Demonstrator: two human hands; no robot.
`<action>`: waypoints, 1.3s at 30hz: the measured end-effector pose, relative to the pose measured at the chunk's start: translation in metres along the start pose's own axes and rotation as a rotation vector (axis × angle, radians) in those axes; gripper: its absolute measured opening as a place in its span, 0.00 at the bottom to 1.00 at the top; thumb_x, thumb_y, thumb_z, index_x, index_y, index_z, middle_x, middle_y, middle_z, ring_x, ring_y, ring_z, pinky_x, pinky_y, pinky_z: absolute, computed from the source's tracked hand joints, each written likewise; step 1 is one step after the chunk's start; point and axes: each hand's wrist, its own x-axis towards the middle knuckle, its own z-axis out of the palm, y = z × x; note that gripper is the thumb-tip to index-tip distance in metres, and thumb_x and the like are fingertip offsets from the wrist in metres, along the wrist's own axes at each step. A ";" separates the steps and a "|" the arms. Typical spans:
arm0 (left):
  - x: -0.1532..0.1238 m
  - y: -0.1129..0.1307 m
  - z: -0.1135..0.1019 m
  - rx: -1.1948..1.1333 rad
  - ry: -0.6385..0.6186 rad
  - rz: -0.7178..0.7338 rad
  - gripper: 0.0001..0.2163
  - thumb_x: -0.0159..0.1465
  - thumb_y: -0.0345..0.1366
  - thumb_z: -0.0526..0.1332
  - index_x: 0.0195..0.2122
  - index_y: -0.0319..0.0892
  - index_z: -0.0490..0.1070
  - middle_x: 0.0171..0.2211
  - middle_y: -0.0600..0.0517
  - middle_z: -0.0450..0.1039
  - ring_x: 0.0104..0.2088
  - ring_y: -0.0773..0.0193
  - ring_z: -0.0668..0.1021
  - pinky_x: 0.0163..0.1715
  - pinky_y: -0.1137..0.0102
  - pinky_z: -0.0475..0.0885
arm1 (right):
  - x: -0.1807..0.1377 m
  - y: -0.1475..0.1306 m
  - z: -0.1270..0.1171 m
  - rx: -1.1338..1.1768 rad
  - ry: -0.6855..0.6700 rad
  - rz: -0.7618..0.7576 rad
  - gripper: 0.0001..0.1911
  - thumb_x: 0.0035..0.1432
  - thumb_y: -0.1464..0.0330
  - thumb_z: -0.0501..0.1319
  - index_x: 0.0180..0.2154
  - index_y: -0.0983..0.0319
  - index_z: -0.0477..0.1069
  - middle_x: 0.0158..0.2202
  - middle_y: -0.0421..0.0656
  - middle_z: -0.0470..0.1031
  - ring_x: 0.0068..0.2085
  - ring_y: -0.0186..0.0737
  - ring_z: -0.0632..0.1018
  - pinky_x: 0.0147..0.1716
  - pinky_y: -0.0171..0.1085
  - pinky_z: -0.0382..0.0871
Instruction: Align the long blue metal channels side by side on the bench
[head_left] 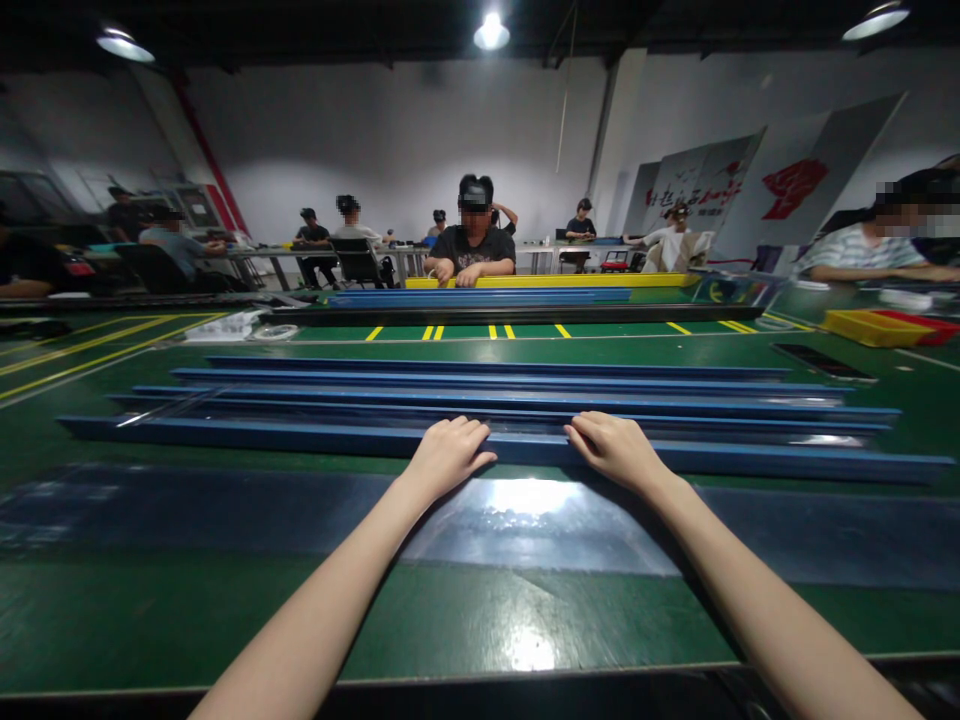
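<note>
A long blue channel-shaped profile (262,437) lies crosswise in front of me, nearest in a row of several blue profiles. My left hand (448,455) curls its fingers over the profile's near wall, left of its middle. Farther right, my right hand (616,450) is bent over the same wall, with its thumb side toward the left hand. Both hands look closed on this edge; the far fingertips are partly hidden inside the channel. Between my forearms and running out to both sides, a clear, glossy plastic strip (187,505) lies flat on the green table (225,620).
Behind the profiles lie a black bar (487,315) and a yellow bar (570,282), where a person (474,245) sits with hands on the yellow one. A phone (823,362) and a yellow tray (874,327) are at right. A tape roll (276,332) lies at left.
</note>
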 end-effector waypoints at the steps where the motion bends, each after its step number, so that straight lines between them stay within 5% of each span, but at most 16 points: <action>1: 0.000 0.000 0.000 0.000 0.000 0.000 0.11 0.60 0.44 0.56 0.36 0.41 0.66 0.35 0.50 0.72 0.37 0.61 0.72 0.33 0.70 0.63 | 0.000 0.000 0.000 0.000 -0.001 0.000 0.19 0.62 0.65 0.43 0.24 0.62 0.65 0.26 0.43 0.71 0.28 0.34 0.70 0.26 0.33 0.51; 23: 0.000 0.000 0.002 0.014 0.012 0.001 0.11 0.60 0.44 0.56 0.36 0.41 0.66 0.35 0.51 0.72 0.37 0.61 0.72 0.33 0.70 0.63 | -0.002 0.002 -0.009 0.033 -0.097 -0.082 0.15 0.57 0.57 0.51 0.30 0.62 0.65 0.30 0.44 0.71 0.32 0.38 0.71 0.28 0.33 0.55; 39: 0.000 0.001 0.001 0.021 0.075 0.047 0.14 0.60 0.45 0.56 0.42 0.40 0.64 0.38 0.50 0.72 0.39 0.61 0.72 0.37 0.68 0.60 | -0.003 0.013 -0.020 0.094 -0.167 -0.028 0.14 0.55 0.61 0.53 0.22 0.61 0.60 0.24 0.40 0.67 0.24 0.33 0.66 0.23 0.33 0.47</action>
